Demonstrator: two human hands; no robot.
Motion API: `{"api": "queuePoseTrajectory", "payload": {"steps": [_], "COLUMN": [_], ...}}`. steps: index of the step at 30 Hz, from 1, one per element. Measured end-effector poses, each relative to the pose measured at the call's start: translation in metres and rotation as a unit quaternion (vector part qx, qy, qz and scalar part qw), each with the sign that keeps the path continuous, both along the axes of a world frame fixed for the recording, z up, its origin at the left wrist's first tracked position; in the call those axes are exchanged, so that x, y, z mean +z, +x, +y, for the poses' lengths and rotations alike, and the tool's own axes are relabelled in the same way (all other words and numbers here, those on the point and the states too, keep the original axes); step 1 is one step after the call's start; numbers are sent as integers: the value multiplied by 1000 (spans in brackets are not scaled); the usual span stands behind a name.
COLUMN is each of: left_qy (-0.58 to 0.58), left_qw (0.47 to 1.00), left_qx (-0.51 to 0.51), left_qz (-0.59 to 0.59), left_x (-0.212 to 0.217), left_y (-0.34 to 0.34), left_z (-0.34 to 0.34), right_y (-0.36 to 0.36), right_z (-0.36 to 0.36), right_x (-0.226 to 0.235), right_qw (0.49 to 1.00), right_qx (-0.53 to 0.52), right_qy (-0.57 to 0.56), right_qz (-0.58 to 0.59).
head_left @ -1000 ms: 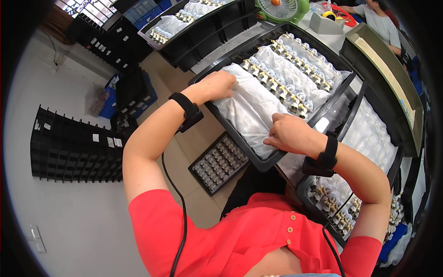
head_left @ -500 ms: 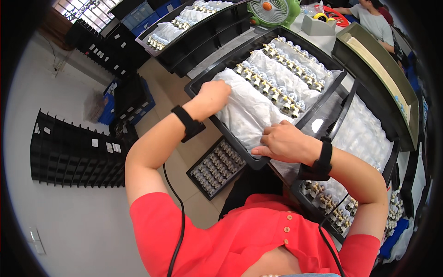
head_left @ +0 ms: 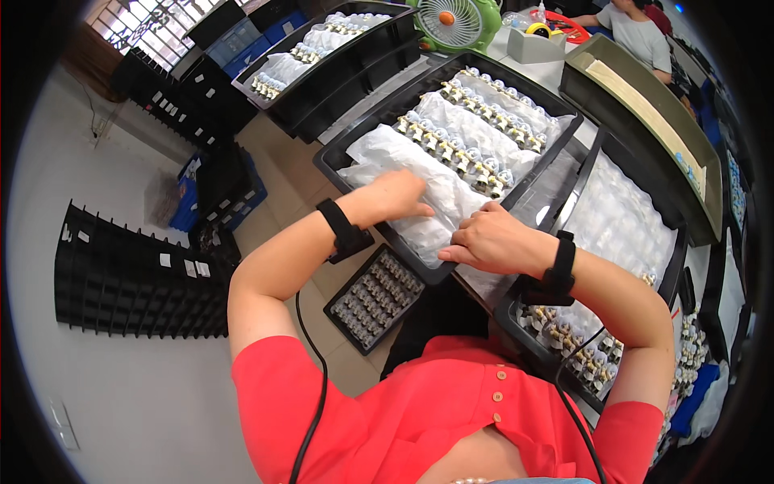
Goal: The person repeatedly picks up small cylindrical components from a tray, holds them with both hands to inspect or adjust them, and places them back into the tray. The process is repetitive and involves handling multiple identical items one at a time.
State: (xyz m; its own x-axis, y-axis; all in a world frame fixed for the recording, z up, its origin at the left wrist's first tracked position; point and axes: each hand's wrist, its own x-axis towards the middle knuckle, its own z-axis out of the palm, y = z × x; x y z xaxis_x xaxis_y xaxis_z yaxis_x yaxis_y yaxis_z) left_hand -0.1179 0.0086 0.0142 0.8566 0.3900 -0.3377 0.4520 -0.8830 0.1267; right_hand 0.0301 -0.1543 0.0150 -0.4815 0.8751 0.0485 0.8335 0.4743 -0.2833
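Note:
A black tray [head_left: 326, 161] holds rows of small metal-and-white fittings with yellowish parts [head_left: 455, 149], separated by folds of thin white sheet. Over its near row lies a crumpled white sheet [head_left: 387, 148]. My left hand [head_left: 395, 196] is on the middle of this sheet, fingers bent into the folds and thumb pointing right; its fingertips are partly hidden. My right hand [head_left: 493, 240] is at the tray's near right corner, closed on the sheet's edge with bent fingers, thumb toward the left. A black band is on each wrist.
Another sheet-covered tray [head_left: 625, 234] stands to the right, with a tray of fittings [head_left: 564, 343] nearer me. A filled tray [head_left: 375, 298] sits low on the left. Behind are a stacked tray [head_left: 347, 81], a green fan [head_left: 455, 28], an olive bin [head_left: 645, 105] and a seated person [head_left: 637, 36].
My left hand has moved from the tray's left side rightward and nearer, and the sheet there is more crumpled. My right hand stays near the corner. The view has shifted slightly.

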Motion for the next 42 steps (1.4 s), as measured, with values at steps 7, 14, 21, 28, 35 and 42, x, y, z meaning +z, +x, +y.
{"api": "queuePoseTrajectory", "payload": {"steps": [7,14,21,28,35,42], "left_qy": [37,11,47,60,57,-5], "left_qw": [997,995,995,993,987,963], "left_qx": [13,-66,-82,-100,-152,-37], "left_qz": [74,73,-8,32,11,-266], "left_x": [15,28,5,23,46,100], "left_y": [18,33,23,22,24,16], "left_z": [-28,-55,-54,-56,-64,-51], "right_y": [21,87,108,101,41,46], "right_z": [-25,-103,-165,-162,-135,-137], "right_x": [51,107,79,44,1,1], "right_qw": [997,982,959,959,955,944], "right_qx": [-18,-150,-250,-206,-259,-279], "right_qy": [-10,10,-50,-153,-133,-130], "right_qz": [81,112,126,122,53,117]}}
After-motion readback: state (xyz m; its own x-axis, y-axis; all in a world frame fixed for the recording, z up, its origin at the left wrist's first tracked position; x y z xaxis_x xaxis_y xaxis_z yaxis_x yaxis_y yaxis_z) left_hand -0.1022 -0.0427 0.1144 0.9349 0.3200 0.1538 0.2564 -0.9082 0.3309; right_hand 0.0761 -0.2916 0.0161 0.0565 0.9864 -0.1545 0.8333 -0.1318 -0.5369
